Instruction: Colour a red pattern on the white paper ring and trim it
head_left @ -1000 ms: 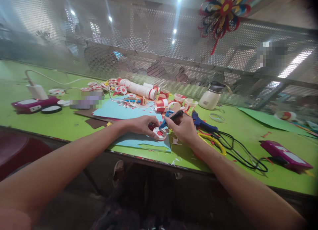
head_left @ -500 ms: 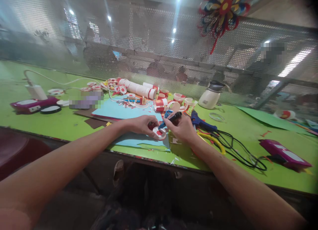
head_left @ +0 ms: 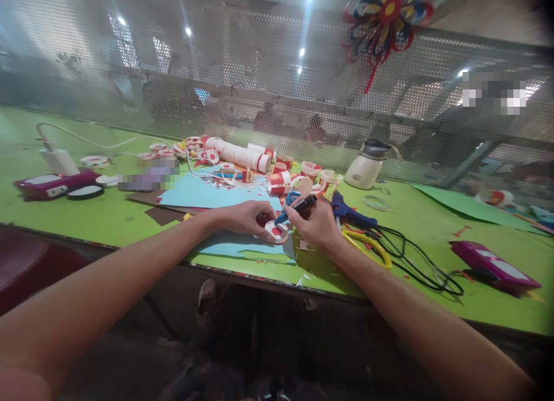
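On light blue paper, my left hand curls around a small round paper cup bottom, white with a red middle. Its fingers press on the disc's left side. My right hand grips a marker with a blue front and a black end, and its tip touches the disc's top. Yellow-handled scissors and a blue glue gun lie right beside my right hand. Cut red-and-white paper cups stand behind both hands.
A cream thermos jug stands behind on the right. Purple power strips lie at left and right, with black cable near the right one. A stack of white cups lies at the back before a perforated metal screen.
The whole view has shifted very slightly. Both hands stay in place, the marker tip still on the disc. A blurred person behind the screen at right has moved a little.
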Demonstrator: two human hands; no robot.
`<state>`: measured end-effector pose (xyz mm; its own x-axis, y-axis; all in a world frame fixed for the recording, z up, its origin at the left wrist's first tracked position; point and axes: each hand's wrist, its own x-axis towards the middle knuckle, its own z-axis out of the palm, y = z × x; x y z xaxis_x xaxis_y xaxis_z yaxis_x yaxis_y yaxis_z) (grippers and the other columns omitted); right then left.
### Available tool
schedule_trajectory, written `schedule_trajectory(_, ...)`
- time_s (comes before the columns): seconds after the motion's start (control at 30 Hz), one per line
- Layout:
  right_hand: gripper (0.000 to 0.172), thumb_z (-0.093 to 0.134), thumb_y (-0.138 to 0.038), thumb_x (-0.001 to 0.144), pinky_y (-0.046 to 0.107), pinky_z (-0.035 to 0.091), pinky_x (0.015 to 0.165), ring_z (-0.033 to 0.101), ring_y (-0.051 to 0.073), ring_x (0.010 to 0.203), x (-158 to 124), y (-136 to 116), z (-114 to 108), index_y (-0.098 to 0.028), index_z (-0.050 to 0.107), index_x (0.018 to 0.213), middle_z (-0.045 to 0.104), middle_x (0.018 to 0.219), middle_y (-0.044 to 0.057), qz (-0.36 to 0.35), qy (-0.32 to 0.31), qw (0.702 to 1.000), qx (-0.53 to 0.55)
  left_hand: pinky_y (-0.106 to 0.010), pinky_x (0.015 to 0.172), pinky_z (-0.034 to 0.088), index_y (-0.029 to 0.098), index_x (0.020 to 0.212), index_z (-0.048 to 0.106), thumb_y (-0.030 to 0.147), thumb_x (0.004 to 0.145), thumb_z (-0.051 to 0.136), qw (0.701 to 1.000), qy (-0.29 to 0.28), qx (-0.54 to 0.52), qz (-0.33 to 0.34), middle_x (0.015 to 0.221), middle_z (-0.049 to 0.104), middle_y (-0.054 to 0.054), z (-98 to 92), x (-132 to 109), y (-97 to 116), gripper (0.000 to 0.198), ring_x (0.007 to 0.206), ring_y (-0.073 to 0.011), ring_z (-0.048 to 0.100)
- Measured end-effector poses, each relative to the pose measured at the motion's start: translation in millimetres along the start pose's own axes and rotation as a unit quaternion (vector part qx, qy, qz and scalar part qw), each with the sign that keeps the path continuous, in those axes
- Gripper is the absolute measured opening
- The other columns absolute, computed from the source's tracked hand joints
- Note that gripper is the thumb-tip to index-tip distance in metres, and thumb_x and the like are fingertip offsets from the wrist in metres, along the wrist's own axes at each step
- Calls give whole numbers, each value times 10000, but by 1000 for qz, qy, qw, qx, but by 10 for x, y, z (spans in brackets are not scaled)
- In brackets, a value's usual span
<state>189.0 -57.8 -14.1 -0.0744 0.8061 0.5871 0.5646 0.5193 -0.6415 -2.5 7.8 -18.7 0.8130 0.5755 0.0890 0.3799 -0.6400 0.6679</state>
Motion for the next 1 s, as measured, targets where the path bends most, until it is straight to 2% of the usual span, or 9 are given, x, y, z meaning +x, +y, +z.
schedule_trajectory(0.2, 224, 617, -354, 790, 241, 396, 471, 481, 103, 481, 9, 31, 2, -177, 535, 681, 533, 546, -25, -12, 78, 997, 21, -252, 644, 345, 165, 951, 597, 494, 620, 760, 1000, -6, 1, -9, 800, 529, 13, -9, 5, 10, 494, 693, -115, 443)
schedule_trajectory(0.53, 330, 623, -357, 782, 237, 326, 453, 418, 86, 454, 29, -39, -29, -173, 497, 539, 475, 484, -33, -22, 66, 997, -41, -258, 659, 351, 159, 964, 610, 507, 609, 760, 1000, 3, 1, -9, 815, 543, 1, 7, 2, -14, 519, 717, -124, 455)
schedule_trajectory(0.77, 286, 616, -362, 779, 253, 353, 471, 452, 104, 476, 18, -55, -34, -148, 589, 592, 533, 509, -7, -10, 51, 997, -62, -255, 644, 347, 157, 932, 594, 523, 631, 743, 1000, 2, 9, -3, 800, 526, 4, 8, 4, -4, 497, 707, -121, 443)
schedule_trajectory(1.0, 292, 617, -368, 782, 256, 364, 480, 451, 110, 494, 14, -32, -20, -152, 587, 588, 535, 520, -5, -12, 50, 996, -73, -257, 662, 360, 150, 954, 595, 517, 639, 737, 1000, -4, 13, -4, 826, 540, -5, 3, 3, -2, 505, 728, -125, 455)
